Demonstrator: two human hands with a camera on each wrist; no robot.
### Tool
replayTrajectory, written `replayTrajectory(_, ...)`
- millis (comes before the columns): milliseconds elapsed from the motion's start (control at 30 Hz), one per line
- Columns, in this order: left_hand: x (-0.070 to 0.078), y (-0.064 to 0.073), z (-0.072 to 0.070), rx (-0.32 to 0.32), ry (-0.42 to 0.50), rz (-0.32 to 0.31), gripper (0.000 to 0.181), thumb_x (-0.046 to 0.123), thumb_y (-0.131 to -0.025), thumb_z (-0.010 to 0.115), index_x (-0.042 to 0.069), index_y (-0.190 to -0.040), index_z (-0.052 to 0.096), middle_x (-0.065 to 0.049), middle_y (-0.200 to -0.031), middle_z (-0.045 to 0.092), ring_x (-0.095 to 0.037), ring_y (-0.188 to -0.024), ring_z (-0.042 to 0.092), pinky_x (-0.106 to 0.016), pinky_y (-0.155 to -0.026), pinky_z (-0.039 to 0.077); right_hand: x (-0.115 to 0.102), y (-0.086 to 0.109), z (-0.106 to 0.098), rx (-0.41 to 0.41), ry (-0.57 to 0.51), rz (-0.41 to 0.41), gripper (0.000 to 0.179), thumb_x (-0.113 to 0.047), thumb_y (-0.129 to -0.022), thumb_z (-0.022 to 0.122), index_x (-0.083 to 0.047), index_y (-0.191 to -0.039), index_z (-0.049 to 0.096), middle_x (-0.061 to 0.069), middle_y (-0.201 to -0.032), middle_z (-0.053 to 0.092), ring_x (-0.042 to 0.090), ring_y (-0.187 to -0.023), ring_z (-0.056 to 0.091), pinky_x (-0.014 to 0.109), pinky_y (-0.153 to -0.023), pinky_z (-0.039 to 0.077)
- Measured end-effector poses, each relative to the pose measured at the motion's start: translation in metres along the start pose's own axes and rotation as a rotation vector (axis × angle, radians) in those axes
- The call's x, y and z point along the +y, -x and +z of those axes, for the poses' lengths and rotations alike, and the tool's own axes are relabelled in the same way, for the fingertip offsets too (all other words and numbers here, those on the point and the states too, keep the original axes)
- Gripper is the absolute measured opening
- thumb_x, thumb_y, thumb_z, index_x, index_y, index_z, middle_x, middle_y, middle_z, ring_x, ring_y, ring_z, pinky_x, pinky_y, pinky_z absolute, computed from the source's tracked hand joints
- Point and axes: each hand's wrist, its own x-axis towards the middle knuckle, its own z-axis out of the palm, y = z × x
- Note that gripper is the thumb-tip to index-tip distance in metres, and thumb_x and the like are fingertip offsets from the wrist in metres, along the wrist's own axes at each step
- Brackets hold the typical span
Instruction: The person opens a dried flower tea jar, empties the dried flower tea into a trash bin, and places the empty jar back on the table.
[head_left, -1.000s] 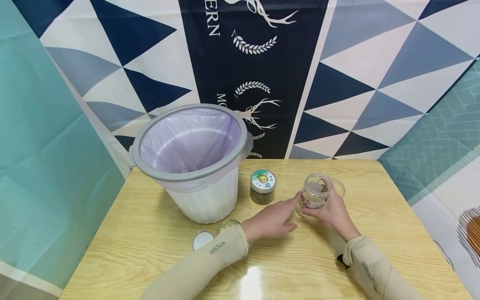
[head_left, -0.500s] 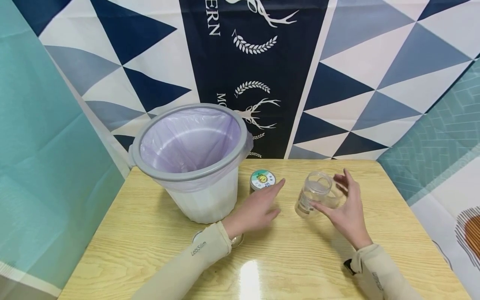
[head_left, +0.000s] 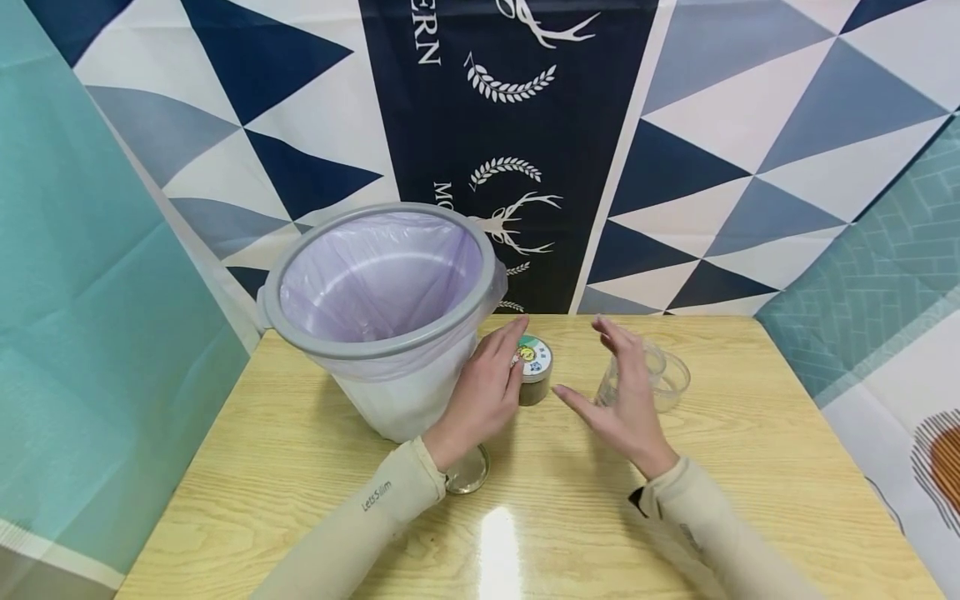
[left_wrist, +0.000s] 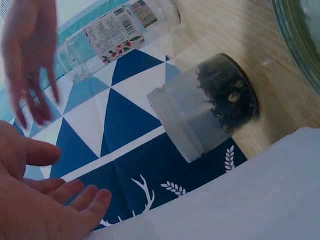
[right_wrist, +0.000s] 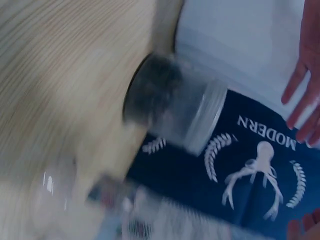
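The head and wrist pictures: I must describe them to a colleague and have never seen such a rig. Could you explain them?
No machine here: these are a person's bare left hand and right hand. A camera worn on the head looks down at both; one on each wrist watches that hand's work, so those pictures look tilted, and the right one is blurred.

On the pale wooden table stand a white, purple-lined bin with a grey rim, a short, transparent, green-and-white-topped jar of dark bits, and a tall, transparent, labelled jar. Beside that is a round clear piece. Neither hand holds anything.
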Motion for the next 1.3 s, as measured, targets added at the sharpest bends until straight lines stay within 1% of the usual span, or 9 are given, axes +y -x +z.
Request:
replayTrajectory(133,0.0,-0.003,0.0,-0.007,0.007,-0.008,0.055,0.009,-0.105,0.054,0.003,-0.158,0.04,-0.015,-0.159,0.047,-0.03,-0.146,0.046,-0.039,-0.125,0.034,0.001,-0.005,0.023,-0.094,0.01,0.069,0.113,-0.01,-0.072,0.095,-0.008,-0.163,0.028,0.023,-0.152,0.043,0.035,-0.141,0.043,0.035,-0.122,0.037)
replayTrajectory(300,-0.001,-0.005,0.003,-0.042,0.004,-0.036,0.054,0.018,-0.108,0.051,0.003,-0.158,0.038,-0.014,-0.162,0.043,-0.03,-0.148,0.044,-0.041,-0.126,0.032,0.005,-0.007,0.043,-0.157,0.038,0.111,0.111,-0.01,-0.074,0.092,-0.005,-0.163,0.026,0.025,-0.154,0.041,0.039,-0.143,0.043,0.053,-0.119,0.039)
replayTrajectory(500,-0.005,-0.009,0.009,-0.102,-0.04,-0.06,0.056,0.021,-0.108,0.053,0.001,-0.158,0.038,-0.015,-0.162,0.043,-0.032,-0.148,0.043,-0.043,-0.125,0.033,0.02,-0.004,0.057,-0.221,0.017,0.255,0.111,-0.009,-0.074,0.087,-0.003,-0.163,0.021,0.026,-0.158,0.034,0.042,-0.146,0.038,0.059,-0.119,0.036)
replayTrajectory(633,-0.009,-0.013,0.015,-0.168,-0.106,-0.093,0.057,0.024,-0.108,0.053,0.001,-0.158,0.038,-0.015,-0.163,0.042,-0.031,-0.149,0.043,-0.044,-0.124,0.035,0.032,-0.003,0.064,-0.299,0.035,0.358,0.116,-0.011,-0.073,0.088,-0.004,-0.165,0.017,0.027,-0.16,0.029,0.046,-0.144,0.039,0.062,-0.117,0.037)
replayTrajectory(767,-0.011,-0.015,0.024,-0.252,-0.169,-0.15,0.06,0.029,-0.108,0.053,0.004,-0.159,0.038,-0.014,-0.164,0.039,-0.032,-0.149,0.042,-0.047,-0.122,0.038,0.043,-0.003,0.07,-0.367,0.045,0.443,0.119,-0.007,-0.071,0.085,-0.002,-0.165,0.012,0.029,-0.16,0.027,0.047,-0.141,0.039,0.061,-0.117,0.039)
replayTrajectory(900,-0.012,-0.015,0.032,-0.34,-0.197,-0.205,0.062,0.035,-0.108,0.051,0.004,-0.16,0.036,-0.017,-0.165,0.036,-0.039,-0.148,0.041,-0.05,-0.122,0.037,0.052,-0.002,0.076,-0.421,0.016,0.54,0.121,0.0,-0.071,0.083,-0.001,-0.165,0.007,0.031,-0.158,0.03,0.046,-0.142,0.038,0.06,-0.12,0.035)
replayTrajectory(1000,-0.013,-0.014,0.035,-0.379,-0.213,-0.245,0.062,0.036,-0.109,0.05,0.003,-0.16,0.036,-0.02,-0.165,0.036,-0.044,-0.146,0.043,-0.052,-0.122,0.037,0.059,-0.002,0.08,-0.455,-0.012,0.6,0.121,0.002,-0.072,0.082,-0.001,-0.165,0.006,0.031,-0.158,0.03,0.046,-0.143,0.037,0.059,-0.123,0.031)
replayTrajectory(1100,-0.013,-0.015,0.037,-0.412,-0.232,-0.282,0.063,0.038,-0.109,0.048,0.001,-0.159,0.036,-0.023,-0.165,0.035,-0.044,-0.145,0.044,-0.053,-0.121,0.038,0.064,-0.003,0.084,-0.47,-0.019,0.641,0.119,0.002,-0.072,0.081,-0.001,-0.165,0.007,0.032,-0.159,0.031,0.048,-0.145,0.037,0.059,-0.123,0.03)
replayTrajectory(1300,-0.015,-0.018,0.041,-0.455,-0.255,-0.315,0.064,0.04,-0.109,0.048,-0.001,-0.158,0.037,-0.025,-0.166,0.03,-0.045,-0.147,0.042,-0.054,-0.119,0.04,0.067,-0.006,0.085,-0.447,-0.01,0.689,0.105,0.001,-0.073,0.083,0.0,-0.159,0.023,0.032,-0.149,0.048,0.048,-0.136,0.051,0.057,-0.118,0.04)
